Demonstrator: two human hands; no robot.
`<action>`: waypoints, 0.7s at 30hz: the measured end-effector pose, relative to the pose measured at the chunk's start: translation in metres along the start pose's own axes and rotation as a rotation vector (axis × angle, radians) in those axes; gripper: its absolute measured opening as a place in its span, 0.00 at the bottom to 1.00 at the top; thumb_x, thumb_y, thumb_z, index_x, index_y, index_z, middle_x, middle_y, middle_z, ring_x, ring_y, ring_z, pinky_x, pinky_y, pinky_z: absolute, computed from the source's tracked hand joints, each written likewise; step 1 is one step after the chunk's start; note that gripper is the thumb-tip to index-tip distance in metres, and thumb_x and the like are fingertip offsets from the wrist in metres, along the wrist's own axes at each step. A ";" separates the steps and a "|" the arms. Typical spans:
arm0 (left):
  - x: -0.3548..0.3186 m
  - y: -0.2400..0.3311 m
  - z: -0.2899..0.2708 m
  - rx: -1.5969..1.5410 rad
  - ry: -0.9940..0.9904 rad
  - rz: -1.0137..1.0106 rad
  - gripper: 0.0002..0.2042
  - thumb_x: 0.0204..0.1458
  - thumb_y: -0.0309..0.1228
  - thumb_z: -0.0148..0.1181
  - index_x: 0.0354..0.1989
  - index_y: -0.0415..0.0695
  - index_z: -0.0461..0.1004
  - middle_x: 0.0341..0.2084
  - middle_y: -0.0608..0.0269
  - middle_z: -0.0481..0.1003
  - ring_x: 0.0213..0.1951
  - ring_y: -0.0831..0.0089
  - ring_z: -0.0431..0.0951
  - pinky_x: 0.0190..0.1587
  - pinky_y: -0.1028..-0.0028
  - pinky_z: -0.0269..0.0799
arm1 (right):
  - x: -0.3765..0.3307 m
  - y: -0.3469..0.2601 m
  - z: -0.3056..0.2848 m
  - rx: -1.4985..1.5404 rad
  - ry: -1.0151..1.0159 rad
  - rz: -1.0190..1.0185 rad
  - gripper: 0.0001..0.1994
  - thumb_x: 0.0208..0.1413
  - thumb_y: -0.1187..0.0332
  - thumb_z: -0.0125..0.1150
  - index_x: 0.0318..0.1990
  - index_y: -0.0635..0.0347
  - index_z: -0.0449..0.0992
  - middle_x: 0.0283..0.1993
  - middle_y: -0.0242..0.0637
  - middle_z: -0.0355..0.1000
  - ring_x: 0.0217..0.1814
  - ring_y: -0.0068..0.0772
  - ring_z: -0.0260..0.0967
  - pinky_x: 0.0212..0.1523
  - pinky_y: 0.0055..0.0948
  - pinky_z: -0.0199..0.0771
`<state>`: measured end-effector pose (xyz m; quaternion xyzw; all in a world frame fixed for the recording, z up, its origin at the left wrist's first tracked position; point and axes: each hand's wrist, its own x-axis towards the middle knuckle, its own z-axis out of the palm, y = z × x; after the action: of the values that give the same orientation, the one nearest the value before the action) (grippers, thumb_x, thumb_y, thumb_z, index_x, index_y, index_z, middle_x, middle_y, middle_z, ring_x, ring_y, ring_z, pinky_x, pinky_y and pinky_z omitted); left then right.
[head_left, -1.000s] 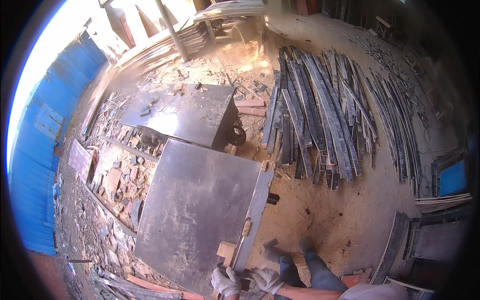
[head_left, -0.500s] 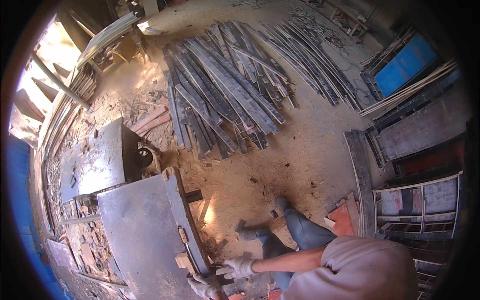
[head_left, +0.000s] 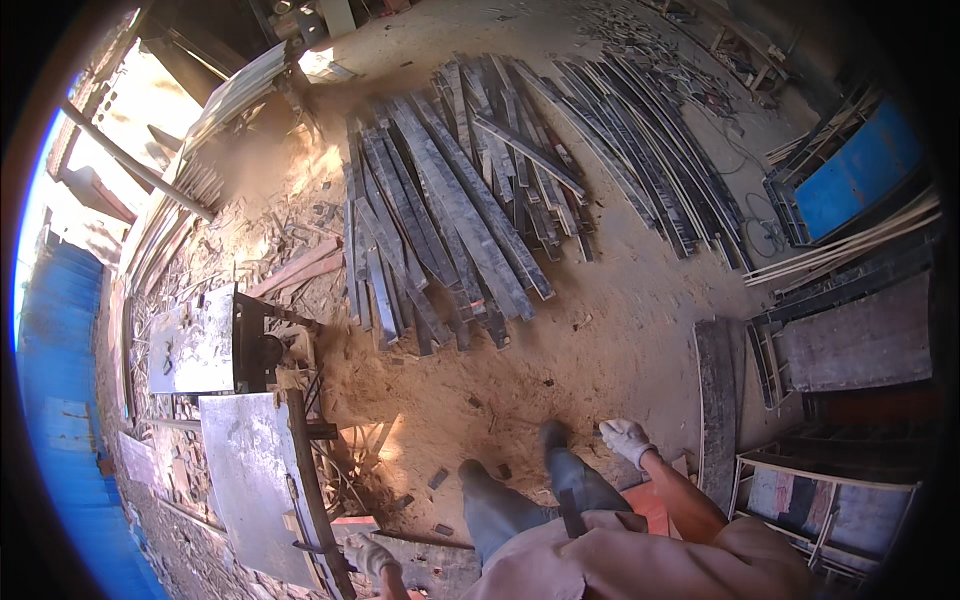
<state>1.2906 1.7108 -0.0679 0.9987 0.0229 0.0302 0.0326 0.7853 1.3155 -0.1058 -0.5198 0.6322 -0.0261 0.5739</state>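
My left hand [head_left: 370,553], in a pale work glove, is low beside the right edge of a metal-topped worktable [head_left: 238,470]. Its fingers are too small and blurred to tell whether they grip anything. Along that edge runs a long wooden rail [head_left: 308,470], with a small pale wood block [head_left: 292,522] against it. My right hand [head_left: 625,440], also gloved, is held out to the right above the sandy floor. Its fingers look closed, with a small dark bit at their tips that I cannot make out.
A big pile of long dark strips [head_left: 450,200] lies ahead, with more strips [head_left: 640,160] to its right. Framed panels [head_left: 850,340] stack along the right side. A second metal table [head_left: 195,345] stands beyond mine. Offcuts [head_left: 438,478] litter the floor near my feet.
My right hand has left the table's edge and swung out to the right. My left hand has shifted slightly away from the rail. The view has turned, so the table appears farther left.
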 end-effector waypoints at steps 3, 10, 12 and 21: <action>-0.105 0.080 0.007 -0.312 -0.402 0.073 0.25 0.68 0.46 0.57 0.62 0.36 0.75 0.56 0.45 0.79 0.56 0.51 0.78 0.61 0.60 0.71 | 0.033 -0.010 -0.060 0.206 0.006 0.136 0.21 0.71 0.44 0.57 0.43 0.54 0.79 0.34 0.34 0.81 0.31 0.28 0.79 0.31 0.31 0.78; -0.201 0.218 0.067 -0.609 -0.713 -0.059 0.24 0.66 0.48 0.58 0.56 0.38 0.78 0.45 0.52 0.82 0.47 0.62 0.80 0.53 0.63 0.74 | 0.158 -0.097 -0.134 0.222 0.004 0.067 0.29 0.70 0.37 0.53 0.46 0.58 0.78 0.40 0.39 0.83 0.35 0.28 0.80 0.37 0.32 0.81; -0.207 0.266 0.099 -0.806 -0.810 -0.275 0.23 0.67 0.49 0.58 0.56 0.40 0.78 0.40 0.57 0.81 0.43 0.67 0.78 0.49 0.64 0.74 | 0.202 -0.118 -0.148 0.210 -0.046 0.080 0.30 0.70 0.38 0.53 0.56 0.60 0.78 0.42 0.39 0.83 0.38 0.29 0.81 0.38 0.32 0.83; -0.249 0.551 0.234 -1.097 -1.034 -0.544 0.25 0.65 0.53 0.59 0.58 0.45 0.75 0.45 0.60 0.80 0.45 0.66 0.80 0.49 0.63 0.77 | 0.402 -0.143 -0.157 -0.003 -0.235 0.067 0.31 0.71 0.35 0.48 0.43 0.58 0.77 0.36 0.37 0.80 0.33 0.32 0.76 0.39 0.33 0.79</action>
<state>1.0809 1.1353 -0.2790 0.6873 0.2292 -0.4384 0.5318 0.8363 0.8852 -0.2432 -0.4988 0.5776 0.0554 0.6438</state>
